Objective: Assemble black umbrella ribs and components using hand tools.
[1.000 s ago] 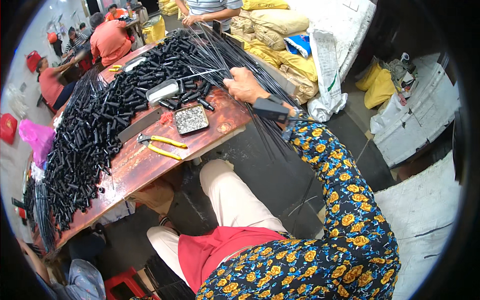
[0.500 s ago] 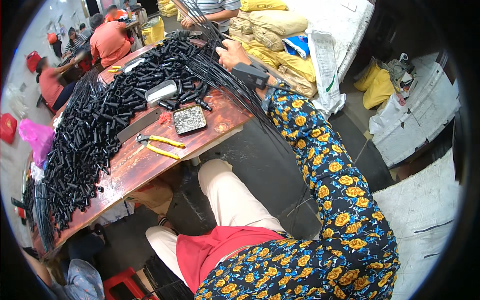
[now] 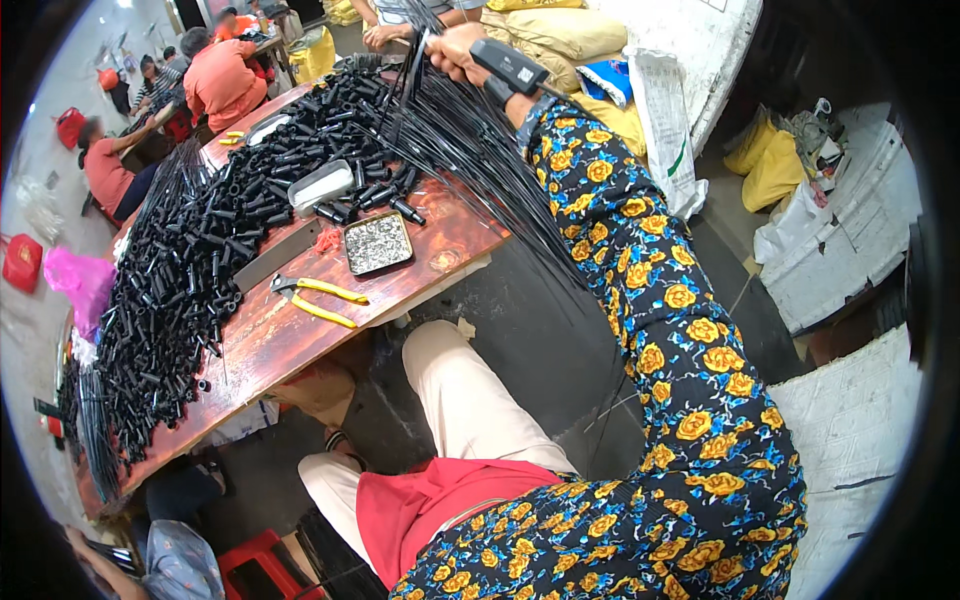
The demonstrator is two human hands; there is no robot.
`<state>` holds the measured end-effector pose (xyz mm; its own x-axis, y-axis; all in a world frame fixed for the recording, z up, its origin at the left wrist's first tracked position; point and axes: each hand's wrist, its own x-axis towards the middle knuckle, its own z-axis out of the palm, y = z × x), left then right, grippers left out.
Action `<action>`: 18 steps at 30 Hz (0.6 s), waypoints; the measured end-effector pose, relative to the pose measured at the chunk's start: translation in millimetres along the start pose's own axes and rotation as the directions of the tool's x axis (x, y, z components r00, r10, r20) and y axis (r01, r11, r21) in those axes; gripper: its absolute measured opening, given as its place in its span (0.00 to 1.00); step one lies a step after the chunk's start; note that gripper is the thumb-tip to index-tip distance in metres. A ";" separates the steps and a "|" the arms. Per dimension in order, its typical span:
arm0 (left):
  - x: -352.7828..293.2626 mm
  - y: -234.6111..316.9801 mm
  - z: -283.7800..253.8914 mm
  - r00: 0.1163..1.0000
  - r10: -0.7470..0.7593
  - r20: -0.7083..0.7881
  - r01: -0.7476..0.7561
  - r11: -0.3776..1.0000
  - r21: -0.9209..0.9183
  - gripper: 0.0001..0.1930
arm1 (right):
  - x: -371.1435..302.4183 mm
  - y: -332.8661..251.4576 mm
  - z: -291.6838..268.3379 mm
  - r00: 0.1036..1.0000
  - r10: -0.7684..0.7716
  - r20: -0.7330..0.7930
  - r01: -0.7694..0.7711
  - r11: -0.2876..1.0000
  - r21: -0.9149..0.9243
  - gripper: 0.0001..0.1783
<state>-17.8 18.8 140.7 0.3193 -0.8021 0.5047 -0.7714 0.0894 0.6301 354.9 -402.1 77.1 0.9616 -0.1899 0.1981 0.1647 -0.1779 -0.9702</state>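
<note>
My right hand (image 3: pixel 457 52) reaches to the far end of the table, its fingers curled around some thin black rods (image 3: pixel 417 45) that rise past the top edge. Below it, a long bundle of similar thin black rods (image 3: pixel 490 165) lies slanted across the table corner and sticks out over the edge. A heap of short black plastic tube-like parts (image 3: pixel 200 240) covers much of the tabletop. My left hand does not show.
On the wooden table (image 3: pixel 300 345) lie yellow-handled pliers (image 3: pixel 325 295), a tin of small metal bits (image 3: pixel 378 244), a white tray (image 3: pixel 322 187) and a flat metal bar (image 3: pixel 277 257). Yellow sacks (image 3: pixel 570 35) stack behind. A person (image 3: pixel 390 22) stands at the far end; others sit left.
My right hand has moved up and slightly left, toward the far end. Some black rods now stand more upright by it. The rest of the table looks the same.
</note>
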 end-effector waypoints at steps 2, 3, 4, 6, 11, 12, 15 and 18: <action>-0.5 -7.7 5.7 1.000 0.014 -0.001 -0.014 1.000 -0.028 0.13 | 25.4 4.8 -20.0 0.983 -0.181 0.024 0.182 0.981 -0.064 0.13; -0.9 -9.6 6.5 1.000 0.008 -0.016 -0.008 1.000 -0.028 0.13 | 20.9 1.6 -12.1 0.954 -0.301 -0.006 0.301 0.953 -0.015 0.14; -1.1 -11.2 7.4 0.999 0.002 -0.033 -0.002 1.000 -0.026 0.13 | 17.5 -4.3 -5.9 0.957 -0.290 -0.010 0.290 0.957 -0.012 0.14; 1.2 -14.0 8.3 0.999 0.004 -0.054 -0.006 1.000 -0.030 0.13 | 14.2 -19.6 -0.9 0.958 -0.282 -0.050 0.283 0.959 0.015 0.15; 7.0 -20.8 11.6 0.995 0.024 -0.098 -0.028 0.999 -0.036 0.13 | 8.3 -20.6 -6.0 0.943 -0.311 -0.123 0.317 0.948 0.036 0.15; 7.8 -20.9 12.4 0.993 0.023 -0.115 -0.027 0.999 -0.036 0.13 | 8.2 -18.0 -8.1 0.946 -0.297 -0.128 0.301 0.953 0.013 0.15; 12.6 -29.0 21.2 0.979 0.002 -0.203 -0.008 1.000 -0.028 0.13 | 3.3 -16.8 -12.3 0.944 -0.304 -0.128 0.306 0.952 -0.004 0.15; 33.4 -61.9 38.7 0.936 -0.110 -0.334 0.103 0.994 -0.038 0.13 | -5.2 -18.9 -15.3 0.939 -0.319 -0.131 0.319 0.948 -0.020 0.15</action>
<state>19.3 -36.4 95.8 0.5672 -0.5639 0.6003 -0.7131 0.0284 0.7005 343.4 -412.5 96.6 0.8215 -0.2476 0.5136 0.4584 -0.2488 -0.8532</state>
